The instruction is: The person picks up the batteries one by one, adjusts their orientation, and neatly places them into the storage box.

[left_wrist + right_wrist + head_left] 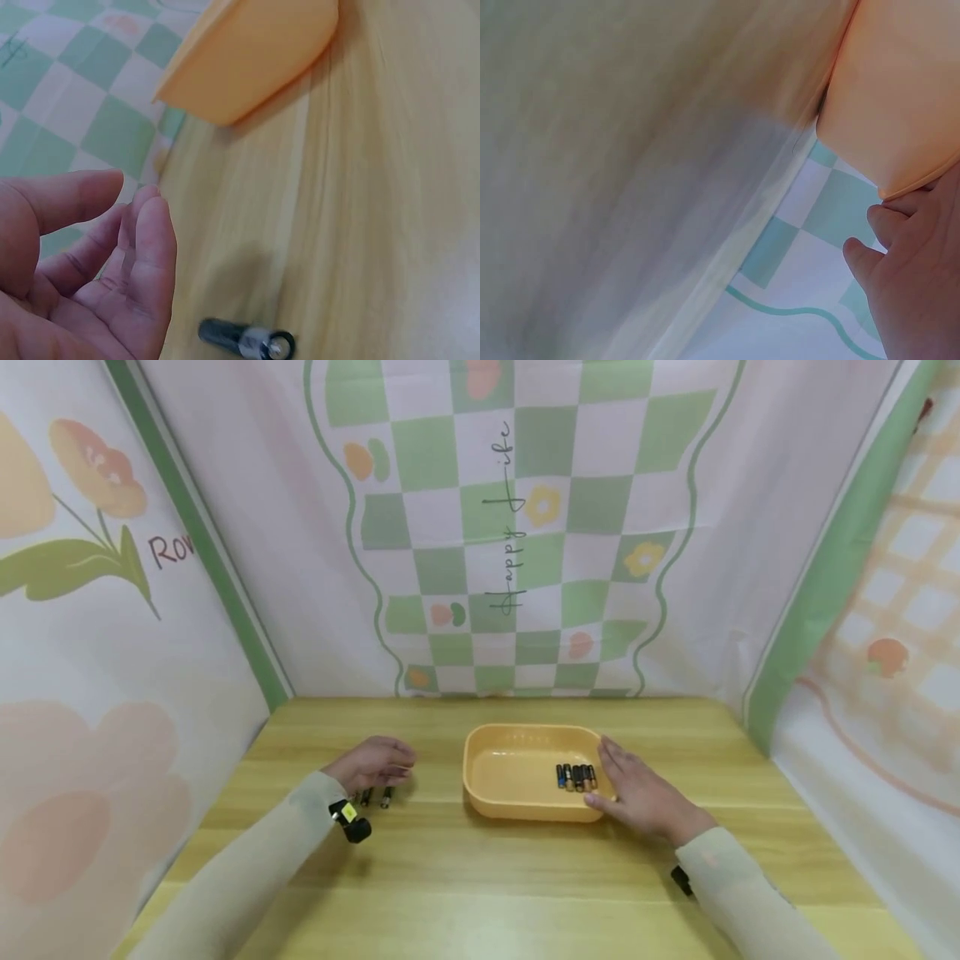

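With the tray as the clock's centre and twelve pointing away from the person, black camera mounts [351, 822] sit nearest, on both wrists. On the wooden table [480, 893], loose batteries [387, 797] lie at about half past eight. The right hand [645, 797] touches the yellow tray [517, 768] between three and four, fingers extended along its end rim, thumb reaching over the near rim. Inside, towards three, dark batteries [577, 777] lie side by side. At nine, the left hand [375, 762] hovers above the loose ones, thumb and fingers apart, holding nothing. Furthest, at twelve, hangs a green-and-white checked cloth [491, 527].
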